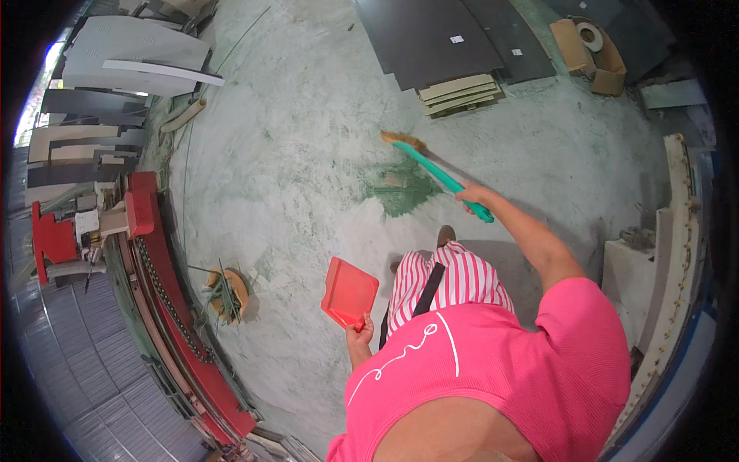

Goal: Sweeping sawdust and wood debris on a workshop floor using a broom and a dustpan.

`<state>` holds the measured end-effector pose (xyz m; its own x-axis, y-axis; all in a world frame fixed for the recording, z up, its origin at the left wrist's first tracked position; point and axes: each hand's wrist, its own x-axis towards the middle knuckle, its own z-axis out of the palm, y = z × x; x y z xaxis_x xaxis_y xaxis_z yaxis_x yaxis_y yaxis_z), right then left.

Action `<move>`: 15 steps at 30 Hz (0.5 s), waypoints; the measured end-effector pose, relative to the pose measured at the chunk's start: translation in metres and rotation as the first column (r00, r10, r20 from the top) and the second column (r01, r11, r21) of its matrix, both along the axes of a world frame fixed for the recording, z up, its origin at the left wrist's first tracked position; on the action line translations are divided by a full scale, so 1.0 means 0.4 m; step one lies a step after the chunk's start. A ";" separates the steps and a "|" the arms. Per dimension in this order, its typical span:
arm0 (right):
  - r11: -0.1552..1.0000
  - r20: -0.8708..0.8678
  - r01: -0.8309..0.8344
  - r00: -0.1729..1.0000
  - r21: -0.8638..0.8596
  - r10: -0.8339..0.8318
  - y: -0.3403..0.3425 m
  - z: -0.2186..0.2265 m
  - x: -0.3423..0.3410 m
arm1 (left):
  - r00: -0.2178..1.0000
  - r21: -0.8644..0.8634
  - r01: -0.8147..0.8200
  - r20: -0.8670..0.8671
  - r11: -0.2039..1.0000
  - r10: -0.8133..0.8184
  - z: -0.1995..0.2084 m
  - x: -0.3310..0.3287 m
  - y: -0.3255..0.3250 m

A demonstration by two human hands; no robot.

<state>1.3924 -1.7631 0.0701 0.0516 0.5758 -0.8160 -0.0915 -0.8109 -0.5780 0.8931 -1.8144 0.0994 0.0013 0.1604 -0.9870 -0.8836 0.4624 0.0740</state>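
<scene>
Green-handled, the brush (433,168) is gripped in the right hand (473,199), bristles (404,140) ahead; the red dustpan (350,289) is held in the left hand (359,331), well apart. Across that gap, any dirt could be scattered by a hard stroke; through overreaching, the stacked strips (460,95) beyond could be knocked.

on my remote feed, the wearer's hot-pink, finely ribbed top (508,350) has a wide scooped neckline and a short right sleeve (583,312). i make out a looping white line (404,351) and a straighter white stroke (449,346) printed across it. below are pink-and-white striped trousers (479,276), a dark strap (428,289) over them, and a brownish shoe (446,235). the left fingers (366,320) and right fingers (468,197) are bare.
</scene>
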 end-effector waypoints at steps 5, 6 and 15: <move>0.988 0.203 -0.068 0.978 0.136 0.040 0.169 -0.010 0.000 | 0.996 0.117 0.087 -0.003 0.989 -0.088 0.034 -0.015 -0.004; 0.988 0.268 -0.082 0.962 0.128 0.045 0.209 -0.046 0.013 | 0.995 0.133 0.101 -0.006 0.986 -0.101 0.039 -0.013 -0.003; 0.979 0.322 -0.130 0.931 -0.158 0.175 0.378 -0.147 -0.004 | 0.996 0.096 0.081 -0.048 0.992 -0.077 0.063 -0.012 -0.047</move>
<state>1.3906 -1.6119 0.0113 0.2529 0.4865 -0.8363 0.2179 -0.8708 -0.4407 0.8885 -1.8331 0.1247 -0.0252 0.2575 -0.9659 -0.8395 0.5192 0.1603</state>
